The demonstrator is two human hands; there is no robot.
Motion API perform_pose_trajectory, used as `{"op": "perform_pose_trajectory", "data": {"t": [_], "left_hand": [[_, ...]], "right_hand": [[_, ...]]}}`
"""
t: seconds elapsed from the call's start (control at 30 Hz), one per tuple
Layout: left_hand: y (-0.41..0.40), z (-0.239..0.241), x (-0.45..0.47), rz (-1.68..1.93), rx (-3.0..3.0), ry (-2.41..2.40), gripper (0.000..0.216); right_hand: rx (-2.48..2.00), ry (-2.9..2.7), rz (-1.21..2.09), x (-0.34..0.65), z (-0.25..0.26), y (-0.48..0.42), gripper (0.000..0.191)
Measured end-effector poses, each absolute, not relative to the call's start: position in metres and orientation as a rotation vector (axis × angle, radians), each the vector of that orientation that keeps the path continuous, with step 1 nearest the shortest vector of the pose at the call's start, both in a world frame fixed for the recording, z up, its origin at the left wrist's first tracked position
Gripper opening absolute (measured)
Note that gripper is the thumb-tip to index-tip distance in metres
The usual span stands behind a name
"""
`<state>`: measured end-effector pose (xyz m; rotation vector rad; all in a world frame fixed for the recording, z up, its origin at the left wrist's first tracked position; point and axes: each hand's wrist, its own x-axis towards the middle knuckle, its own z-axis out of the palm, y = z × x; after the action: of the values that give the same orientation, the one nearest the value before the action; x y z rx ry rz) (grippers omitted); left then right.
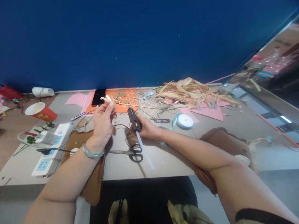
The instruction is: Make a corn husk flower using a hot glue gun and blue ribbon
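Observation:
My left hand (104,119) pinches a small pale strip (106,99), which looks like a folded piece of dried husk, between thumb and fingers. In my right hand (147,127) is a black hot glue gun (134,119), its nozzle pointing away from me and up. A translucent glue stick (145,152) sticks out of its rear end. Below it on the table lie black-handled scissors (133,152). Behind both hands, an orange sheet (93,107) carries several round brown discs (121,93) and a black phone (98,97).
A heap of dried husks (189,93) lies on pink paper at the back right. Near my right forearm stand a ribbon spool (185,121) and a brown bag (217,140). At left are a power strip (52,149) with cables and a red paper cup (43,111). A blue partition (130,46) rises behind.

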<state>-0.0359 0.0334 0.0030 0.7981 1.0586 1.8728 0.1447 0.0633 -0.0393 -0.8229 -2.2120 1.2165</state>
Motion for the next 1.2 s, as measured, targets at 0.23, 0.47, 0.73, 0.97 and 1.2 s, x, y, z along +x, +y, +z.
{"op": "perform_pose_trajectory", "data": {"t": [0.23, 0.47, 0.73, 0.97, 1.2], "left_hand": [[0.034, 0.002, -0.034, 1.835, 0.779, 1.051, 0.027], [0.031, 0.004, -0.031, 1.67, 0.853, 1.048, 0.026], [0.025, 0.004, -0.028, 1.426, 0.912, 1.047, 0.026], [0.02, 0.0, -0.026, 1.255, 1.121, 0.974, 0.021], [0.018, -0.005, -0.025, 1.201, 1.235, 0.973, 0.017]], "right_hand": [[-0.81, -1.81, 1.686, 0.145, -0.029, 0.075, 0.032], [-0.791, -1.681, 1.84, 0.146, -0.024, 0.077, 0.022], [-0.734, -1.172, 2.02, 0.147, -0.017, 0.079, 0.033], [-0.722, -1.309, 2.006, 0.152, -0.009, 0.079, 0.029], [-0.767, -1.361, 1.976, 0.151, -0.009, 0.076, 0.031]]}}
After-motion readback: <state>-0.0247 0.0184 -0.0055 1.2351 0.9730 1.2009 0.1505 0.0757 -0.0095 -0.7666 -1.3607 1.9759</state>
